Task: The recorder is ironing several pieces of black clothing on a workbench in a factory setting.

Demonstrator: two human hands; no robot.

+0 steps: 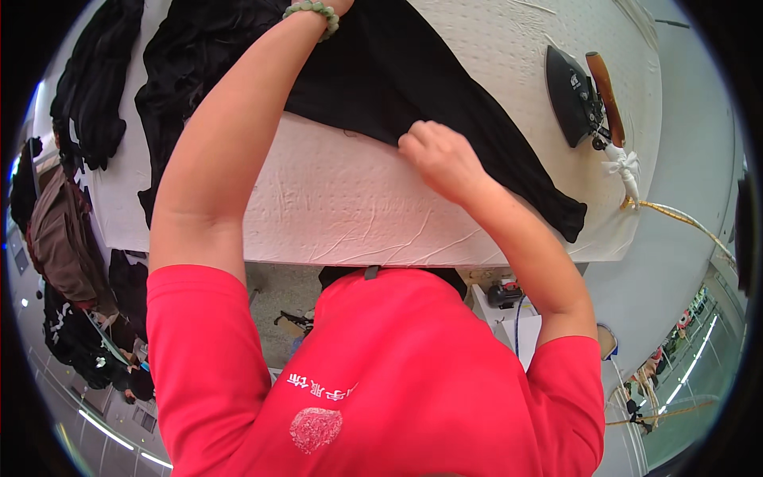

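Note:
A black garment (469,103) lies spread across the padded white ironing table, one long tapering leg or sleeve reaching toward the right front edge and ending in a cuff. My right hand (441,159) is closed at the near edge of this cloth, with its fingers curled on the fabric. Up at the top edge of the picture, my left hand (342,6) reaches far across the garment; only its base shows, beyond a green bead bracelet (314,9), and the fingers are out of sight.
A black iron (574,95) with a wooden handle rests at the right, its cord (683,213) running off the table's side. More black clothing (99,87) lies at the far left. A brown bag-like bundle (63,238) sits beyond the left edge of the ironing table (358,199).

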